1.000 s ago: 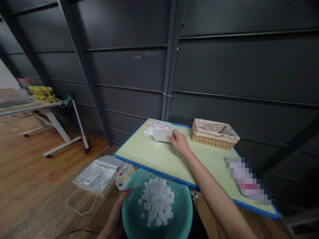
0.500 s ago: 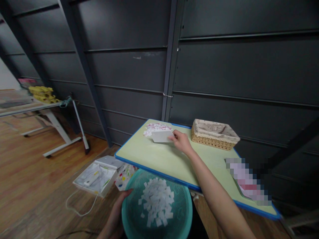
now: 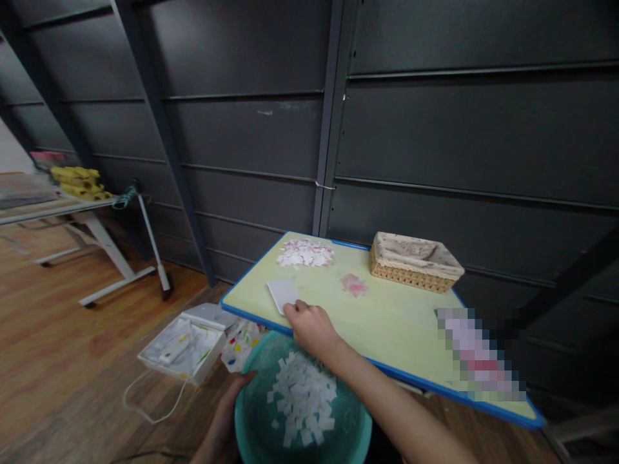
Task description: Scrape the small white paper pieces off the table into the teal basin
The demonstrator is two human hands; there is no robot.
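Teal basket [image 3: 352,425], lower centre: my left fingers [image 3: 250,376] grip its left rim; small white pieces [image 3: 304,399] lie inside. White card [image 3: 282,294], mid-frame, over the worktop [image 3: 401,325]: pinched at its near right corner by my right fingers [image 3: 294,307]; contact with surface unclear. Scraps [image 3: 305,253] heaped behind. Pinkish patch [image 3: 354,285], then wicker basket [image 3: 411,274], right of centre.

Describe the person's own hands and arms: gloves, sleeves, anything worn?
Right hand: bare, no glove; its forearm shows no sleeve, watch, band or marking up to the picture's edge. Left hand: only partly visible, no glove seen; the short stretch of left forearm is also bare. No cables on either.
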